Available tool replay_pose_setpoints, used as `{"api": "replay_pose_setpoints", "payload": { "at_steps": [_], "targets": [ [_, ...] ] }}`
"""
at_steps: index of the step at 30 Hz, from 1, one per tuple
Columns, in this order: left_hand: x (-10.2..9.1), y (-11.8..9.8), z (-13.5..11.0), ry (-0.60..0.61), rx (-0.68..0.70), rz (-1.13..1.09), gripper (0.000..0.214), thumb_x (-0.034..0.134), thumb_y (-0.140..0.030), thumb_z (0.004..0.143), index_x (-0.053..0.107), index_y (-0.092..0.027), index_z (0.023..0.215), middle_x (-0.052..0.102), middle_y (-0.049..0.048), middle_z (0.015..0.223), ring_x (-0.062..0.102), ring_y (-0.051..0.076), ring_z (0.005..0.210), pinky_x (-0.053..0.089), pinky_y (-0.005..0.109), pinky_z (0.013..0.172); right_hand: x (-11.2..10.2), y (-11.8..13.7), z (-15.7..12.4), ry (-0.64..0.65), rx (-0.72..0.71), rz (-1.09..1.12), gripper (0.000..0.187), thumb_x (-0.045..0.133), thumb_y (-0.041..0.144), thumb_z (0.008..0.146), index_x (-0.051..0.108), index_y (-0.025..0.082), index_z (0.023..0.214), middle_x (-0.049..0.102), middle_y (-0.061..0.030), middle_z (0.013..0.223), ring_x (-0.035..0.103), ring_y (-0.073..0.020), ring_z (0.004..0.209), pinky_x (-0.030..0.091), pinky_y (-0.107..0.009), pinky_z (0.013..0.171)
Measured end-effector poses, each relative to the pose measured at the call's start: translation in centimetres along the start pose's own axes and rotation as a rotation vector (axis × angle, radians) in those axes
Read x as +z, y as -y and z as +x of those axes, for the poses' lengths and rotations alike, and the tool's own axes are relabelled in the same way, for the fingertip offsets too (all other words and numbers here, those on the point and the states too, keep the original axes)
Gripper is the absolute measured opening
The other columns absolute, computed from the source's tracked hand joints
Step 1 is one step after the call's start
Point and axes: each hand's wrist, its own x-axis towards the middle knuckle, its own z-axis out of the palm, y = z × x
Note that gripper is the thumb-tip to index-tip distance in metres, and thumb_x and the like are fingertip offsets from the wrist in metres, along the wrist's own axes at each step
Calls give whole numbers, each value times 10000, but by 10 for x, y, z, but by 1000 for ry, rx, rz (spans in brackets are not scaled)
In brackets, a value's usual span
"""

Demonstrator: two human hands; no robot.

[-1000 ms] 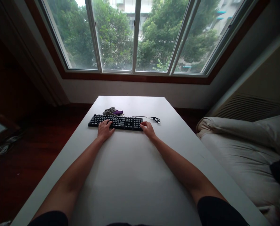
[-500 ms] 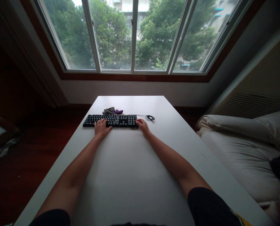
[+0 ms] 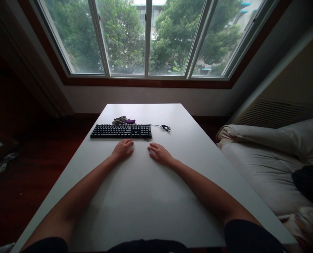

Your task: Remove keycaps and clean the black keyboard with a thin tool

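Note:
A black keyboard (image 3: 121,131) lies flat across the far part of the white table (image 3: 135,196). Just in front of its near edge rests my left hand (image 3: 123,149), palm down with nothing in it. My right hand (image 3: 159,153) lies on the tabletop too, to the right and nearer than the keyboard's right end, its fingers stretched and apart. Behind the keyboard sits a bunched grey and purple cloth (image 3: 123,121). A thin cable leads right to a small black coiled bundle (image 3: 166,128). A loop of cord shows under the keyboard's right corner.
A wide window (image 3: 146,45) fills the wall beyond the table. Along the right stands a pale sofa (image 3: 259,168) with a dark item (image 3: 310,184) on it. White cables (image 3: 1,167) lie on the dark red floor at the left.
Both hands have come off the keyboard and moved back toward me onto the table. My right hand's fingers have spread from the keyboard's right edge. The view has shifted slightly.

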Motion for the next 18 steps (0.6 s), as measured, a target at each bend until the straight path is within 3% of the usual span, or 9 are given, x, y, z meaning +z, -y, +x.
{"api": "replay_pose_setpoints", "payload": {
  "at_steps": [7, 14, 18],
  "targets": [
    [10, -19, 0, 229, 64, -7, 728, 464, -619, 964, 357, -277, 1598, 276, 86, 1688, 235, 302, 1559, 156, 519, 1264, -3, 8, -2, 109, 22, -106, 581, 485, 525, 1011, 523, 232, 1511, 395, -122, 1621, 358, -315, 1501, 276, -501, 1243],
    [10, -27, 7, 206, 80, -5, 781, 439, -673, 959, 334, -257, 1611, 249, 97, 1695, 209, 289, 1570, 135, 489, 1270, 0, 11, 14, 197, 44, -153, 833, 397, 698, 989, 251, 207, 1647, 181, -117, 1701, 172, -291, 1574, 155, -473, 1279],
    [7, -26, 4, 213, 135, -17, 767, 456, -666, 955, 357, -269, 1603, 274, 90, 1688, 234, 292, 1561, 148, 495, 1269, 1, 8, 13, 232, 36, -165, 821, 352, 707, 997, 248, 217, 1648, 162, -110, 1704, 150, -294, 1578, 116, -490, 1282]
  ]
}}
